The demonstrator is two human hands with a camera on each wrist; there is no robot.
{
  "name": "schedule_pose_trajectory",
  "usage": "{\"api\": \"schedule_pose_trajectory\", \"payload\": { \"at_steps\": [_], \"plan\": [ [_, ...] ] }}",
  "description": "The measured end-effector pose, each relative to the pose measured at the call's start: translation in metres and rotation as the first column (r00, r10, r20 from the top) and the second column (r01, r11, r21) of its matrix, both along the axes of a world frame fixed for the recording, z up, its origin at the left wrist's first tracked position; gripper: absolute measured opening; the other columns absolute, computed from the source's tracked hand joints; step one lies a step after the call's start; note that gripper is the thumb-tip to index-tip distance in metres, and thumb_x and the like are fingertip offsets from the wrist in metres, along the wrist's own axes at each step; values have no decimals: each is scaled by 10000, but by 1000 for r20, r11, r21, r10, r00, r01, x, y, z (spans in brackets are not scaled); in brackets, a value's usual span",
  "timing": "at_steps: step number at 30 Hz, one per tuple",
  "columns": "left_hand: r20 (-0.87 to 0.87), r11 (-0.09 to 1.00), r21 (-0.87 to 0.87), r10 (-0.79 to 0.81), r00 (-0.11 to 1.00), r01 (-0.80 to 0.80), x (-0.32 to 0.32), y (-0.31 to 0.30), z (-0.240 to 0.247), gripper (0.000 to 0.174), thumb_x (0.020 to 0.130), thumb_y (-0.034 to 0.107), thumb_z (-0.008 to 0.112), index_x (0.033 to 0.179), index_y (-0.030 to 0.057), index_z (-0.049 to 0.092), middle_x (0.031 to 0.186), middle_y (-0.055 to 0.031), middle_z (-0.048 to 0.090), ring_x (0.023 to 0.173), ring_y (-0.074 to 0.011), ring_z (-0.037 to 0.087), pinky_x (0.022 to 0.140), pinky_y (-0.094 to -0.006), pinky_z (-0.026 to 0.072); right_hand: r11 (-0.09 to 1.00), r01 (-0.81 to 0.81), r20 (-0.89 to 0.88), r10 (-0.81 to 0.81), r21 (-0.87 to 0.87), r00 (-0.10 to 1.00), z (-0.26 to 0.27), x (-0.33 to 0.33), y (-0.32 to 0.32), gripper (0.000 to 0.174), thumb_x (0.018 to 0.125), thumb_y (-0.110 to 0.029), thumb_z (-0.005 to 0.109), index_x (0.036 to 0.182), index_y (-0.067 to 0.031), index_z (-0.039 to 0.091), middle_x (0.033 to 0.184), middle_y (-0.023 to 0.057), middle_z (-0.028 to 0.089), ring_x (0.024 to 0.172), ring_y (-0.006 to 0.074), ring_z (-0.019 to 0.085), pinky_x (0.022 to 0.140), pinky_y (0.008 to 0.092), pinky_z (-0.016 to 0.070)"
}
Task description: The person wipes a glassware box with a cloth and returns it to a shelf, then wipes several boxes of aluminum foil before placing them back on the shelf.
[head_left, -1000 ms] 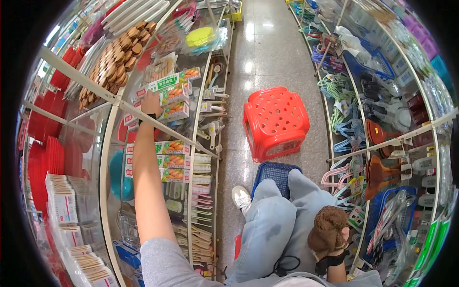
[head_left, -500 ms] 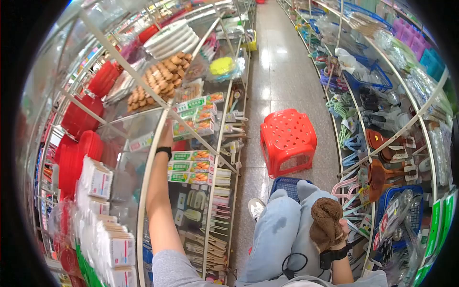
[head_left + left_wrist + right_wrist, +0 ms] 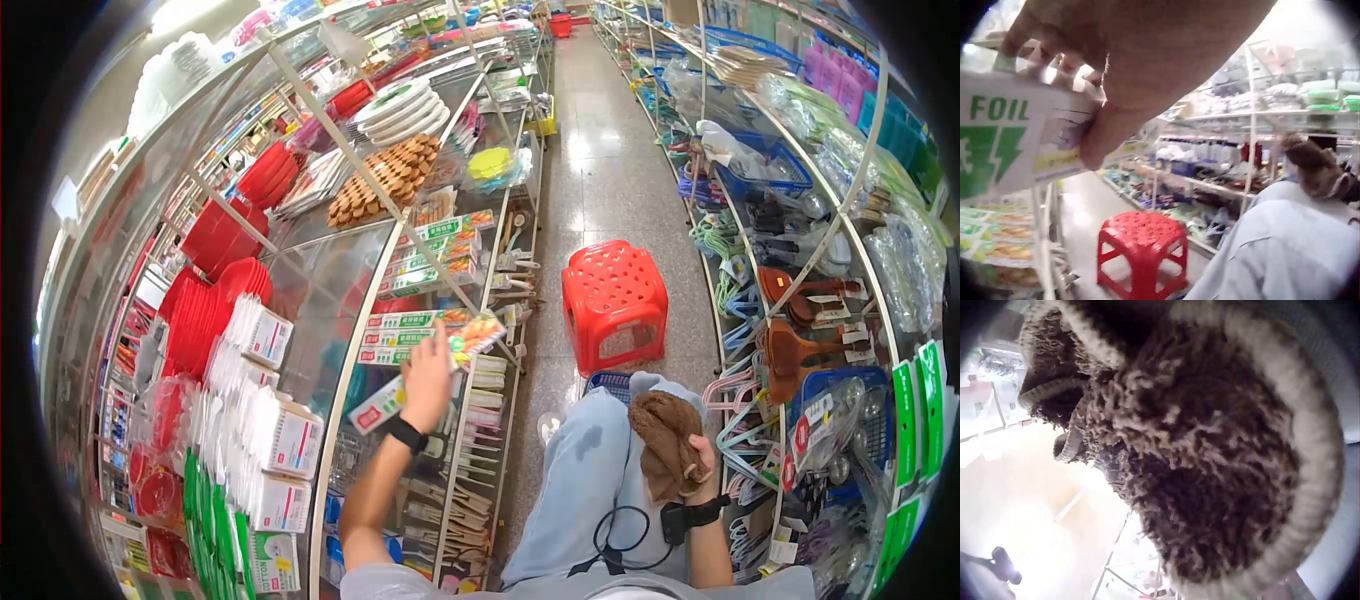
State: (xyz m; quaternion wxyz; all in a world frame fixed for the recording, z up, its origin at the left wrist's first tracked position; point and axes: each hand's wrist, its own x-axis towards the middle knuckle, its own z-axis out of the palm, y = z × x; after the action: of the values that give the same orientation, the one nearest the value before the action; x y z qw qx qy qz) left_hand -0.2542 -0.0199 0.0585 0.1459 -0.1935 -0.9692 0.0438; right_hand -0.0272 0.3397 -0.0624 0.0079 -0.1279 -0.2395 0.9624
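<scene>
My left hand [image 3: 430,378] grips a long white and green foil box [image 3: 378,406] across its middle. It is tilted above the shelf edge, its right end higher in the head view. From the left wrist, the thumb [image 3: 1099,136] presses the printed face [image 3: 997,134] marked FOIL, while the other fingers go over the top edge. Similar foil boxes [image 3: 428,262] lie stacked on the shelf just beyond. Over my lap, my right hand [image 3: 704,458] holds a bunched brown fluffy cloth [image 3: 662,425]. Its pale stitched edge [image 3: 1322,444] fills much of the right wrist view.
A red plastic stool [image 3: 615,305] stands in the aisle, with a blue basket [image 3: 610,384] before my knees. Shelf posts and a slanting rail [image 3: 440,262] frame the left shelf. Hangers [image 3: 735,385] and brown spatulas [image 3: 795,350] line the right shelf.
My left hand has come out from behind the shelf rail with a foil box, toward me and the aisle. The head view has swung left. My right hand still holds the brown cloth.
</scene>
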Motion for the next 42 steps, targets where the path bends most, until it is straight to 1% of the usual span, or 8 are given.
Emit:
{"api": "schedule_pose_trajectory", "payload": {
  "at_steps": [7,12,15,19,27,31,36,42],
  "plan": [
    [207,647,608,-689,695,460,102,74,45,976,775,196,709,1430,-56,31,1175,-237,429,1056,-358,443,933,-397,368,882,220,-170,-162,418,972,56,-7,-31,539,774,-119,573,1264,66,443,1233,163,532,1108,263,543,968,364,421],
    [155,400,862,-792,590,310,169,105,23,860,904,310,554,1429,-51,-23,1365,-247,295,1278,-350,314,1070,-397,229,445,501,-511,-107,743,853,121,-13,-48,530,723,-136,644,1204,31,497,1208,185,499,1061,282,525,911,393,408],
    [80,26,992,-880,467,-121,188,111,2,808,909,419,521,1419,-46,101,1373,-176,357,1274,-274,359,1043,-391,286,131,716,-727,183,686,662,134,-5,-59,523,599,7,699,1094,-17,531,1157,254,498,1004,381,539,868,443,436],
    [27,-256,917,-725,688,-305,195,130,9,643,961,330,439,1416,22,105,1293,-94,407,1088,-145,449,904,-294,381,-110,593,-547,280,798,789,134,31,-60,412,610,-33,685,991,-6,529,1116,248,493,954,388,527,830,450,433],
    [358,-361,543,-717,598,-758,179,135,-8,324,1001,340,331,1229,112,301,1079,-98,511,917,-174,578,764,-310,516,-116,429,-381,298,896,875,110,47,-57,407,600,-29,660,1005,1,630,1082,189,553,863,350,600,740,375,497],
    [371,-426,408,-731,573,-808,203,145,-34,627,955,547,218,1197,25,465,1050,-100,582,877,-167,603,785,-317,510,41,339,-341,156,940,927,110,30,-61,369,662,5,635,1030,27,613,1098,191,545,942,338,581,809,358,468],
    [359,-369,391,-783,509,-843,217,148,-31,486,985,463,240,1235,80,405,1012,-70,566,880,-155,600,776,-300,514,328,281,-310,38,902,950,96,15,-57,399,728,-2,634,1119,41,568,1182,180,505,1099,285,505,945,350,384],
    [447,-416,290,-737,507,-862,204,141,-37,509,990,467,249,1230,64,448,997,-44,576,875,-134,593,771,-287,500,252,182,-248,261,951,933,99,17,-56,381,650,-13,600,1031,-8,619,1122,150,521,1034,279,532,902,342,416]
  ]
}}
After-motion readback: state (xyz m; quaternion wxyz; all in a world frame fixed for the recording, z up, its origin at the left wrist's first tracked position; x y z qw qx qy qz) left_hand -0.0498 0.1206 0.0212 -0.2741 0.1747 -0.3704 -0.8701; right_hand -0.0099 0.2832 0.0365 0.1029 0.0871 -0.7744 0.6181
